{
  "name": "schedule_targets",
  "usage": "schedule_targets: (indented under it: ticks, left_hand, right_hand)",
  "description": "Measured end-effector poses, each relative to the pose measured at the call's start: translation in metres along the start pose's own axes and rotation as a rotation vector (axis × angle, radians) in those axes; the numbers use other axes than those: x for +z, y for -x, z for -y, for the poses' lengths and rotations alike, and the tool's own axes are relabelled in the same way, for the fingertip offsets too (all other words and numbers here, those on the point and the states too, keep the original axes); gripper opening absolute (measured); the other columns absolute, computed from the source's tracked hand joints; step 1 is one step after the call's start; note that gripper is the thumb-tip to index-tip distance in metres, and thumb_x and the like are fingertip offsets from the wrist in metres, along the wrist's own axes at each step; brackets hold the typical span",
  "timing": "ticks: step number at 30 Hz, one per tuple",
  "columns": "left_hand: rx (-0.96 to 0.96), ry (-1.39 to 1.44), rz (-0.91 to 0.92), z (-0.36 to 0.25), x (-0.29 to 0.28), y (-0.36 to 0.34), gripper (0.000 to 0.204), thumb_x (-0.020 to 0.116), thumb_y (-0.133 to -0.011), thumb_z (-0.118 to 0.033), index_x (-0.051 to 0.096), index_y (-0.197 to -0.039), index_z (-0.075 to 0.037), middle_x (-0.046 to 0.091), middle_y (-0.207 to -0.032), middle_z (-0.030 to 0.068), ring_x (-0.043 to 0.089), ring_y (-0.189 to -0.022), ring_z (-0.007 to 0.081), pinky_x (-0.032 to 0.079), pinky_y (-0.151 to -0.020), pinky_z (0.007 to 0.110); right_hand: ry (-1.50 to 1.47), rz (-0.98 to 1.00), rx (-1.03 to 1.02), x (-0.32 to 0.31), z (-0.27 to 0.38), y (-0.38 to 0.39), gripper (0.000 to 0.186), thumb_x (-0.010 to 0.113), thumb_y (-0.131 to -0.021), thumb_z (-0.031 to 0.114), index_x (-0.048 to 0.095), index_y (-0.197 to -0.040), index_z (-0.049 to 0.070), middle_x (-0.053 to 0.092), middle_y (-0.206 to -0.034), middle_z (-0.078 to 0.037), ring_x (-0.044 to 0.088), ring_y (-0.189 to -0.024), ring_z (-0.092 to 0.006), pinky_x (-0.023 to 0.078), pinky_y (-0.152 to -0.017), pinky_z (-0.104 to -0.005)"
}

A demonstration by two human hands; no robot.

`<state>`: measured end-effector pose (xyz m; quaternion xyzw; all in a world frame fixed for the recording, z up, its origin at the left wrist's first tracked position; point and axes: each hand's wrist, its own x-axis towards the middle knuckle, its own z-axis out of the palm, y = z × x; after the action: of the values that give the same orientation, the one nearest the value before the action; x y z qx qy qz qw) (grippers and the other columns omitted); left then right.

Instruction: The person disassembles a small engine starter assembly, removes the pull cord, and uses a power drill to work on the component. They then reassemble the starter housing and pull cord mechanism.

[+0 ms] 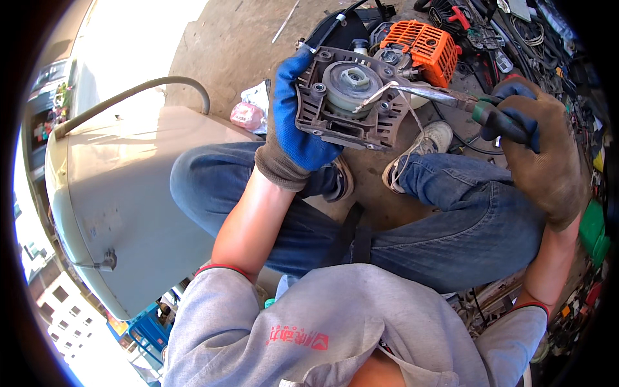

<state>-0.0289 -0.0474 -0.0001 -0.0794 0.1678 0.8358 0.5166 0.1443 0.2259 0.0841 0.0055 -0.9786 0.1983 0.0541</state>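
My left hand (293,126), in a blue and grey work glove, is closed around the left side of a recoil starter housing (332,127). The housing is dark, and its round, pale pulley (342,80) faces up. In my gloved right hand (548,151) is a pair of long-nose pliers (442,95) with green and black handles, pointing left. Their tips reach over the housing beside the pulley, at a frayed, whitish starter cord (414,115). Whether the jaws are clamped on the cord is too small to tell. Part of the cord dangles toward my right shoe.
A small engine with an orange cover (422,48) rests on the floor just beyond the housing. To the left stands a large grey metal box (142,219) with a curved hose-like bar (135,87). A pink and white bag (248,115) lies near it. Tools and parts (500,61) crowd the right side.
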Motion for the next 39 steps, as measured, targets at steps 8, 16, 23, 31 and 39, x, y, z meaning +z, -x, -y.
schedule_targets:
  ticks: [8,16,23,31,39]
  left_hand:
    - [0.022,0.047,0.093,0.003,-0.007,0.002,0.056,0.045,-0.101,-0.049,0.057,-0.136,-0.007,0.062,-0.134,0.0158,0.061,-0.122,0.0303,0.049,-0.106,0.048]
    - [-0.002,0.083,0.015,0.002,-0.004,0.0,0.053,0.047,-0.1,-0.043,0.055,-0.137,-0.006,0.062,-0.133,0.0151,0.061,-0.122,0.0303,0.05,-0.104,0.048]
    - [0.085,-0.072,-0.002,0.003,0.0,0.004,0.048,0.05,-0.097,-0.032,0.055,-0.137,-0.005,0.062,-0.133,0.0153,0.063,-0.119,0.0303,0.052,-0.104,0.049]
    - [0.153,-0.144,-0.04,0.01,0.005,0.005,0.059,0.052,-0.098,-0.038,0.048,-0.143,0.0,0.056,-0.141,0.0179,0.056,-0.127,0.0315,0.043,-0.112,0.048]
    - [0.575,-0.914,-0.344,-0.003,-0.023,0.014,0.068,0.049,-0.099,-0.05,0.045,-0.146,-0.002,0.053,-0.144,0.016,0.052,-0.131,0.0299,0.039,-0.114,0.048]
  right_hand:
    - [-0.073,-0.005,-0.026,0.0,-0.015,0.001,0.035,0.068,-0.082,-0.005,0.06,-0.115,0.004,0.066,-0.11,-0.017,0.066,-0.095,-0.0274,0.052,-0.088,-0.0412]
    - [0.004,0.13,-0.071,-0.012,0.002,-0.003,0.04,0.07,-0.074,-0.008,0.06,-0.11,0.004,0.061,-0.118,-0.022,0.066,-0.096,-0.0368,0.051,-0.084,-0.0424]
    - [-0.141,0.289,-0.205,-0.013,0.017,-0.021,0.04,0.068,-0.067,-0.01,0.061,-0.104,0.004,0.061,-0.115,-0.023,0.063,-0.102,-0.041,0.05,-0.087,-0.048]
    - [-0.096,-0.013,-0.071,-0.033,-0.023,0.018,0.038,0.069,-0.073,-0.009,0.062,-0.108,0.002,0.065,-0.115,-0.021,0.066,-0.101,-0.032,0.051,-0.088,-0.041]
    - [-0.519,-0.328,0.896,0.008,-0.072,0.171,0.022,0.064,-0.082,0.006,0.072,-0.103,0.003,0.069,-0.099,-0.012,0.067,-0.086,-0.0202,0.052,-0.079,-0.0331]
